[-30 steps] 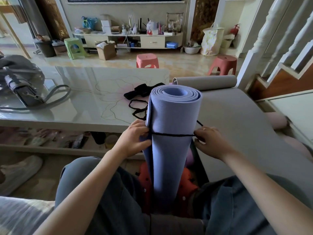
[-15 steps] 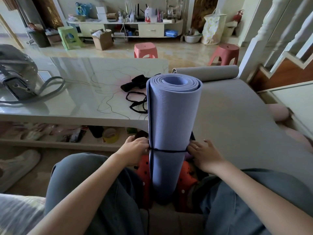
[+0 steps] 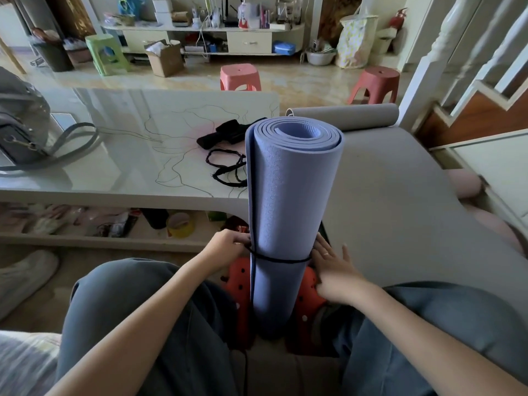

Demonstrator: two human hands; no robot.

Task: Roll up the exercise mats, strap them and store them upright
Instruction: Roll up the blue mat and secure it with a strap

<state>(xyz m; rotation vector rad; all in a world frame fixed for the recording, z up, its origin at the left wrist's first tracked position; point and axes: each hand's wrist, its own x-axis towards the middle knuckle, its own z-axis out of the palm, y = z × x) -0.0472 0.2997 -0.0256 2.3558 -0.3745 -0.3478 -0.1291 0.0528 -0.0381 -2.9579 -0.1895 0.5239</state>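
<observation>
A rolled purple mat stands upright between my knees. A thin black strap circles its lower part. My left hand pinches the strap at the mat's left side. My right hand lies with straight fingers against the mat's right side, beside the strap. A grey mat lies spread over the table's right end and my right leg, its far end partly rolled. More black straps and a black bundle lie on the table behind the purple mat.
The glossy white table holds a grey handbag at the left. Clutter fills the shelf under the table. Orange clogs flank the mat's base. Red stools and a stair rail stand beyond.
Both hands have slid the strap down the purple mat from its middle to its lower part. My right hand's fingers have straightened against the mat.
</observation>
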